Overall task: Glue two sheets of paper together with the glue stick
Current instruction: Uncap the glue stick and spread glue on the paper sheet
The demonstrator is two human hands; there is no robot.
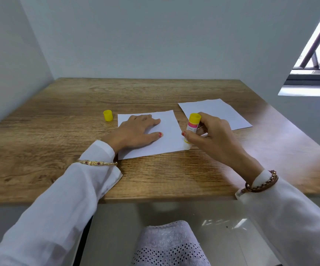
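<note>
A brown wood-grain table (pixel 59 116) carries two plain white paper sheets, one nearer (pixel 166 131) and one farther right (pixel 218 112). A small bright yellow plastic cap (pixel 108 115) stands on the wood. The glue stick (pixel 192 124) has a yellow end and a pink, orange and white banded label. Both thumbnails are painted red. White sleeves cover both arms; the left wrist wears a gold bangle (pixel 97 163) with red stones, the right wrist a brown braided bracelet (pixel 261 184). The walls are pale grey.
</note>
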